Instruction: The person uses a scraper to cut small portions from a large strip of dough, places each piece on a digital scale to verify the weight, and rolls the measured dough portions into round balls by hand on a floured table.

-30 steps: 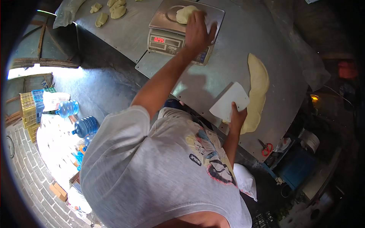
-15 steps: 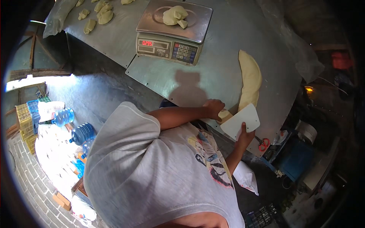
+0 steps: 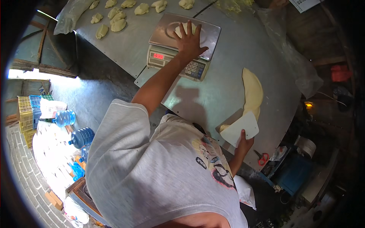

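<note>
Pressing left hand [image 3: 189, 40], fingers spread flat, on the pale dough lump [image 3: 181, 28] on the steel digital scale [image 3: 185, 43] at 12 o'clock; half a second ago it was at the long dough log [image 3: 252, 92]. Right hand [image 3: 244, 143] clamps the white plastic scraper [image 3: 240, 128] at 4 o'clock on the steel bench [image 3: 220, 83]. Piece moved for weighing, I'd say.

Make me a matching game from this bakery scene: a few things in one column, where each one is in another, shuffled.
Things:
1. left hand
2. scraper
3. dough log
4. dough pieces

Places:
A. lying on the table between scale and scraper
B. held in the right hand
C. spread over dough on the scale pan
D. grouped on the table beyond the scale

Pairs: 1-C, 2-B, 3-A, 4-D
</note>
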### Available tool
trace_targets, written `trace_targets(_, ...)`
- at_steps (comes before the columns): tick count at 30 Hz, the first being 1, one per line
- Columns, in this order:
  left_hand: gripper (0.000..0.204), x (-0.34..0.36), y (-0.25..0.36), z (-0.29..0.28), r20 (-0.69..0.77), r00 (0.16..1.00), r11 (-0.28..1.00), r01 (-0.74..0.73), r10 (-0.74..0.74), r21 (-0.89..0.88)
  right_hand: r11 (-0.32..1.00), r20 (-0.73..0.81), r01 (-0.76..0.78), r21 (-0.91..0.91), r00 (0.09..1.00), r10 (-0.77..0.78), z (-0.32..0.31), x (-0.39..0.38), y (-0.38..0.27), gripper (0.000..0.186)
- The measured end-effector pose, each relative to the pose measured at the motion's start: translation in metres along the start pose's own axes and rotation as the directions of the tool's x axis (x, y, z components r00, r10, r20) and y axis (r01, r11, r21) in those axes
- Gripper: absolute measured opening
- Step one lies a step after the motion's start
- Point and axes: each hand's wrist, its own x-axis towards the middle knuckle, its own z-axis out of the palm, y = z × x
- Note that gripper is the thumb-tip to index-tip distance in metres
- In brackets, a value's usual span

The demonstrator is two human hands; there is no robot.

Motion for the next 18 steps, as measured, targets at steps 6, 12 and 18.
trace_targets(6,0.093,0.052,-0.059,0.024,0.267,0.963,0.999,0.046,-0.04,-0.016,1.0,-0.02,-0.021,0.023,1.0,0.021,0.02,0.005,-0.009,0.051)
trace_targets(12,0.06,0.112,-0.178,0.05,0.095,0.921,0.26,0.204,-0.378,-0.944,0.998,0.012,-0.053,0.029,0.999,0.052,0.019,0.001,-0.014,0.054)
trace_targets(18,0.072,0.065,-0.198,-0.083,-0.89,0.454,0.99,0.137,-0.031,0.035,0.996,-0.112,-0.066,0.067,0.991,0.073,-0.022,0.004,-0.015,0.047)
